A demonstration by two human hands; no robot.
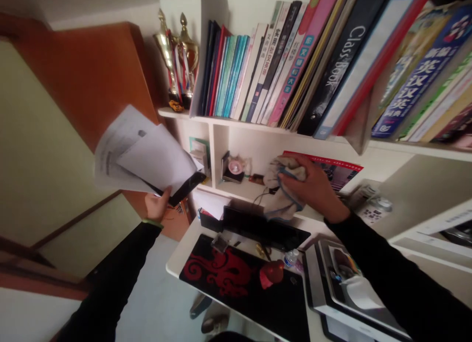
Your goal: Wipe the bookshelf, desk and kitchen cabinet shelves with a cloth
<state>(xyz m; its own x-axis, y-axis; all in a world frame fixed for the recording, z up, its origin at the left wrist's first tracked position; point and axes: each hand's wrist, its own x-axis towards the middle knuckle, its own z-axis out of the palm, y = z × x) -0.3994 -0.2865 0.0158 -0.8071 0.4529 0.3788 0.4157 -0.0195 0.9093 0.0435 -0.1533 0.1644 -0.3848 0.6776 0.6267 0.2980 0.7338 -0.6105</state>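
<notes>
The grey cloth [282, 202] is bunched in your right hand [317, 187], its upper part pinched between thumb and fingers and the rest hanging below the grip. Its long axis runs roughly up and down, the loose lower end pointing toward the back edge of the tabletop [176, 262], above the black monitor [261, 229]. Just behind your hand is a red-topped print [342, 174] in the shelf's lower compartment.

Your left hand [157, 205] is clamped on the papers [155, 157] and a black board [189, 187], thumb over their near edge. The papers fan away from the grip toward the orange door [88, 76]; the board's visible strip slants from your thumb toward the shelf.

Farther out, a black mat [228, 273] lies along the tabletop's front edge, with a small bottle [291, 257] by its back right corner. Books [265, 71] line the shelf above.
</notes>
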